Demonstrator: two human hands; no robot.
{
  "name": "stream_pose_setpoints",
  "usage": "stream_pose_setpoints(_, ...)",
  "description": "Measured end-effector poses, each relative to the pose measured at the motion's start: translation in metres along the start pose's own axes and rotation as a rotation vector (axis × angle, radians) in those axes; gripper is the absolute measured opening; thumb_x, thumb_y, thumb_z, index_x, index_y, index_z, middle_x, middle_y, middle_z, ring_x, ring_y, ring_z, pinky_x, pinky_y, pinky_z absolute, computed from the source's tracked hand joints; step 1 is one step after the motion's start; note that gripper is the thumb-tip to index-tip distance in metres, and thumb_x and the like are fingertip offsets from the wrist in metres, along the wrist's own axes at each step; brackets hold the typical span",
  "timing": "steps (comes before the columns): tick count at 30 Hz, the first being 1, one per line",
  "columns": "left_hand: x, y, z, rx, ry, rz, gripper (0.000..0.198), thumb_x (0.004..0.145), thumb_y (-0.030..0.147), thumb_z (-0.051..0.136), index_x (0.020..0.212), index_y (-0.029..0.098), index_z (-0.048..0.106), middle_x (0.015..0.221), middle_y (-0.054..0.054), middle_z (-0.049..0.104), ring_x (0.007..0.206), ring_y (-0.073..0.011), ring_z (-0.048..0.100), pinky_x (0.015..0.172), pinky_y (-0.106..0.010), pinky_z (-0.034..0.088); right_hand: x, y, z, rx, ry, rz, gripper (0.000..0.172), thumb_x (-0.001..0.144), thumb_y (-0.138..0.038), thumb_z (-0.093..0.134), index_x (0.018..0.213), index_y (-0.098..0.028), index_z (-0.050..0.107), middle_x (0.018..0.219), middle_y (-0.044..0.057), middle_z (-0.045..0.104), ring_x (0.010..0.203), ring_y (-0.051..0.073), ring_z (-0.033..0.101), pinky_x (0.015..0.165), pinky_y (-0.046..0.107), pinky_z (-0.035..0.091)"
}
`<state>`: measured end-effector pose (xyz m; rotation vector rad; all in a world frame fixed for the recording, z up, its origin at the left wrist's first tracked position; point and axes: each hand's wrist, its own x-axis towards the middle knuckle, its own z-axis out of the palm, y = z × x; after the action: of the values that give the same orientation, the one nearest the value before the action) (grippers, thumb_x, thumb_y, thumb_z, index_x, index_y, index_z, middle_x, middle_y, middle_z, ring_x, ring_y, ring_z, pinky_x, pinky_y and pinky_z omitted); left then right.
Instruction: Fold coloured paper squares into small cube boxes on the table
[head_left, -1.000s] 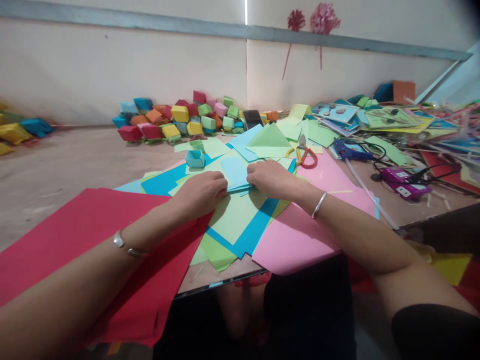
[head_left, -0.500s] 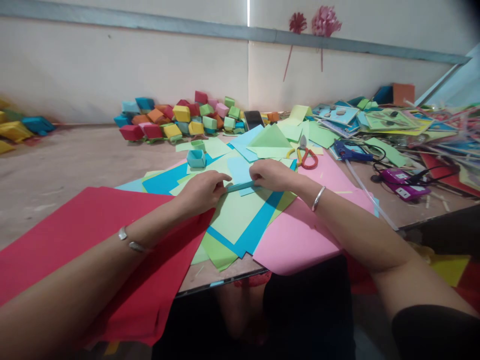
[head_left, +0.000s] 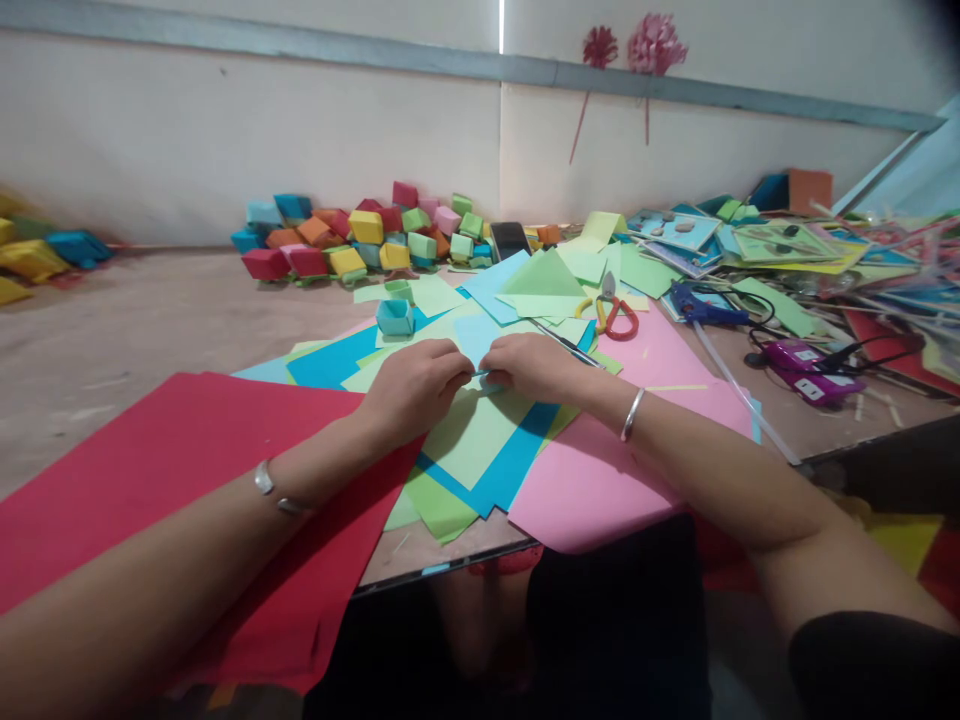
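Observation:
Between my fingertips is a folded light blue paper strip (head_left: pixel 481 374), mostly hidden by the fingers. My left hand (head_left: pixel 420 385) pinches its left end and my right hand (head_left: pixel 529 368) pinches the other, the two nearly touching. Beneath them lie pale green paper (head_left: pixel 465 445) and blue paper (head_left: pixel 514 475), stacked in overlapping sheets. Just beyond my left hand stands a small open light blue paper box (head_left: pixel 395 318). A dark pen (head_left: pixel 574 345) lies behind my right hand, near red-and-yellow-handled scissors (head_left: pixel 616 318).
Red sheets (head_left: pixel 195 470) cover the left front; pink paper (head_left: pixel 600 480) lies at right. Colourful paper boxes (head_left: pixel 367 228) are heaped against the wall beside a phone (head_left: pixel 510 240). A blue glue gun (head_left: pixel 705 303), a purple power box (head_left: pixel 810 370) and cables sit at the right.
My hands have drawn closer together along the strip, covering most of it. The pen behind my right hand has come into view.

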<state>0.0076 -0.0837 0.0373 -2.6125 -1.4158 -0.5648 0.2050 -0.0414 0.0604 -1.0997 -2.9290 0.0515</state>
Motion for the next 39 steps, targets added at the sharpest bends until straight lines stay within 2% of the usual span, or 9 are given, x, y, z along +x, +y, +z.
stream_pose_setpoints(4,0.001,0.006,0.002,0.108,-0.023,0.038,0.029,0.095,0.027,0.047,0.085,0.016,0.072,0.08,-0.012,0.071,0.079,-0.0259,0.066,0.065,-0.034,0.042,0.001,-0.014,0.002,-0.098,-0.001,0.034,0.025,0.099,-0.021,0.049,0.098,-0.017,0.073,0.098,0.01,0.072,0.083,0.017,0.06,0.06,0.029,0.025)
stream_pose_setpoints(8,0.001,0.005,0.002,0.122,-0.081,0.066,0.03,0.094,0.026,0.05,0.075,0.018,0.072,0.073,-0.011,0.072,0.072,-0.0252,0.066,0.063,-0.035,0.039,0.001,-0.016,0.004,-0.138,-0.02,-0.006,0.025,0.099,-0.02,0.048,0.099,-0.016,0.072,0.097,0.01,0.073,0.081,0.017,0.061,0.061,0.029,0.026)
stream_pose_setpoints(12,0.002,-0.001,-0.002,0.111,-0.014,0.032,0.033,0.094,0.023,0.046,0.077,0.022,0.075,0.074,-0.01,0.074,0.073,-0.0246,0.067,0.066,-0.036,0.039,0.002,-0.006,0.002,-0.165,0.007,-0.038,0.022,0.097,-0.015,0.05,0.105,-0.018,0.071,0.103,0.01,0.073,0.087,0.019,0.064,0.065,0.029,0.03)
stream_pose_setpoints(18,0.009,-0.016,-0.004,0.075,0.022,-0.072,0.034,0.095,0.033,0.049,0.073,0.023,0.073,0.072,-0.009,0.073,0.074,-0.0245,0.066,0.071,-0.038,0.039,0.003,0.017,-0.005,-0.19,0.041,0.035,0.03,0.093,-0.005,0.049,0.11,-0.018,0.07,0.109,0.01,0.074,0.1,0.02,0.066,0.075,0.03,0.033)
stream_pose_setpoints(23,0.01,-0.022,0.002,0.116,0.017,-0.042,0.036,0.095,0.033,0.045,0.076,0.023,0.074,0.07,-0.009,0.072,0.073,-0.0239,0.063,0.069,-0.037,0.04,0.003,0.022,-0.003,-0.205,0.063,0.037,0.027,0.093,-0.007,0.051,0.107,-0.018,0.071,0.103,0.009,0.076,0.092,0.019,0.066,0.069,0.029,0.031)
stream_pose_setpoints(27,0.01,-0.027,0.003,0.162,0.028,-0.029,0.037,0.094,0.03,0.042,0.078,0.022,0.074,0.072,-0.01,0.073,0.073,-0.0243,0.064,0.066,-0.034,0.039,0.003,0.026,-0.004,-0.219,0.104,0.069,0.026,0.099,-0.019,0.049,0.108,-0.017,0.073,0.096,0.01,0.076,0.085,0.019,0.066,0.06,0.029,0.027)
stream_pose_setpoints(31,0.009,-0.033,0.0,0.188,0.032,-0.076,0.037,0.095,0.032,0.041,0.08,0.021,0.074,0.073,-0.01,0.072,0.071,-0.0241,0.064,0.063,-0.033,0.037,0.002,0.032,-0.011,-0.283,0.155,0.129,0.031,0.102,-0.029,0.047,0.107,-0.012,0.073,0.089,0.013,0.075,0.077,0.02,0.063,0.06,0.029,0.025)
stream_pose_setpoints(36,0.009,-0.034,0.0,0.168,0.07,-0.135,0.039,0.097,0.034,0.039,0.085,0.021,0.073,0.08,-0.011,0.074,0.072,-0.0238,0.064,0.06,-0.033,0.035,0.0,0.04,-0.019,-0.311,0.191,0.204,0.035,0.103,-0.029,0.043,0.104,-0.011,0.072,0.087,0.015,0.073,0.076,0.022,0.06,0.061,0.03,0.024)
stream_pose_setpoints(39,0.009,-0.032,0.003,0.133,0.114,-0.203,0.041,0.098,0.036,0.038,0.078,0.02,0.07,0.079,-0.011,0.074,0.074,-0.0246,0.065,0.06,-0.033,0.036,-0.002,0.05,-0.022,-0.282,0.213,0.22,0.038,0.103,-0.028,0.037,0.103,-0.009,0.071,0.087,0.017,0.071,0.077,0.023,0.059,0.062,0.031,0.026)
